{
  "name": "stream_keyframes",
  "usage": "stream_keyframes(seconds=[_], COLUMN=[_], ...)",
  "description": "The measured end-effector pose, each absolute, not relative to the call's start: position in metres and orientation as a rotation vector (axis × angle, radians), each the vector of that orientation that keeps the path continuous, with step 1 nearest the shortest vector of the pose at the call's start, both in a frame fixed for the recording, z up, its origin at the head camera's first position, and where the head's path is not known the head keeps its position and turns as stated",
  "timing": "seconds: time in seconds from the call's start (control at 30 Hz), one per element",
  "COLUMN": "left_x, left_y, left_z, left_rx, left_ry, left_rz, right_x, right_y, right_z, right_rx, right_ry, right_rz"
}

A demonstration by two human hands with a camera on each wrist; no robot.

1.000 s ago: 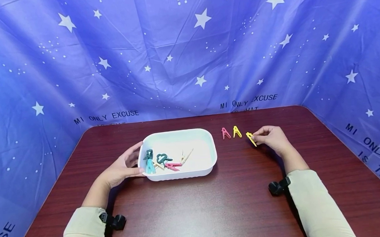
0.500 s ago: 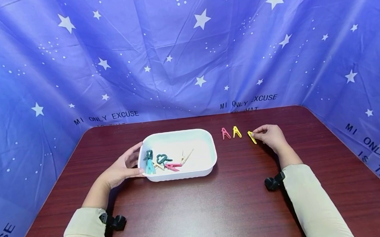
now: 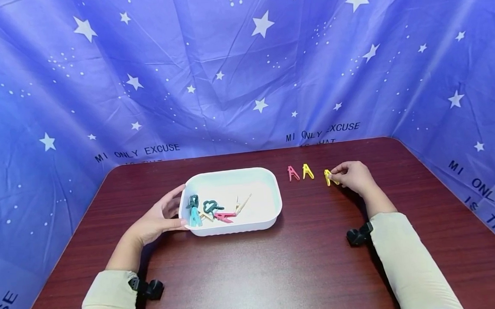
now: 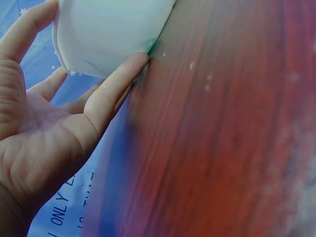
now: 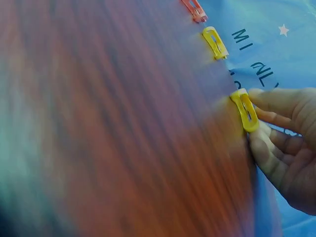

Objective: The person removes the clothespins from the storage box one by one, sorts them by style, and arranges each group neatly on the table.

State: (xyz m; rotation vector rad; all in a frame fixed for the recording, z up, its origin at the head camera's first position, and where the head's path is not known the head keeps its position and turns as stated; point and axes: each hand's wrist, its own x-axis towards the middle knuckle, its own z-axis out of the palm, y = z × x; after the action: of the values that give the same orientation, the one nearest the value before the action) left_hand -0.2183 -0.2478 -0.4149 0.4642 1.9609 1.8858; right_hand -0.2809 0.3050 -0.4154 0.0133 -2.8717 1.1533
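A white plastic basket (image 3: 235, 229) sits left of centre on the table. My left hand (image 3: 155, 221) holds its left end, thumb on the near corner and fingers round the far one. On the right, my right hand (image 3: 353, 178) pinches a yellow clothespin (image 3: 328, 178) between thumb and fingertips; its legs are spread at the table surface, partly hidden by the fingers. To its left stand another yellow clothespin (image 3: 307, 171) and a pink clothespin (image 3: 293, 173), side by side. In the right wrist view, the held yellow clothespin (image 5: 246, 111) is in line with both.
Inside the basket lie dark green clips (image 3: 211, 207), a light blue clothespin (image 3: 195, 217), a pink clothespin (image 3: 224, 217) and cream-coloured clothespins (image 3: 244, 204). The dark red wooden table (image 3: 254, 272) ends at a blue star-printed curtain (image 3: 243, 79).
My right hand has shifted the yellow clothespin slightly right and turned it, so its two legs now show spread apart. The left hand and basket have stayed still.
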Motion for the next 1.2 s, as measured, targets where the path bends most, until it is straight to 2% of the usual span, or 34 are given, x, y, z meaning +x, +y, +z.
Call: stream_keyframes(seconds=[0.4, 1.2], left_x=[-0.218, -0.218], left_y=[-0.248, -0.248], left_z=[-0.415, -0.414], left_rx=[0.467, 0.48], left_ry=[1.967, 1.962], left_rz=[1.883, 1.878], right_x=[-0.28, -0.312], right_y=[0.312, 0.306], right_z=[-0.414, -0.414], right_rx=[0.252, 0.242], right_ry=[-2.935, -2.953], right_rz=[1.222, 1.251])
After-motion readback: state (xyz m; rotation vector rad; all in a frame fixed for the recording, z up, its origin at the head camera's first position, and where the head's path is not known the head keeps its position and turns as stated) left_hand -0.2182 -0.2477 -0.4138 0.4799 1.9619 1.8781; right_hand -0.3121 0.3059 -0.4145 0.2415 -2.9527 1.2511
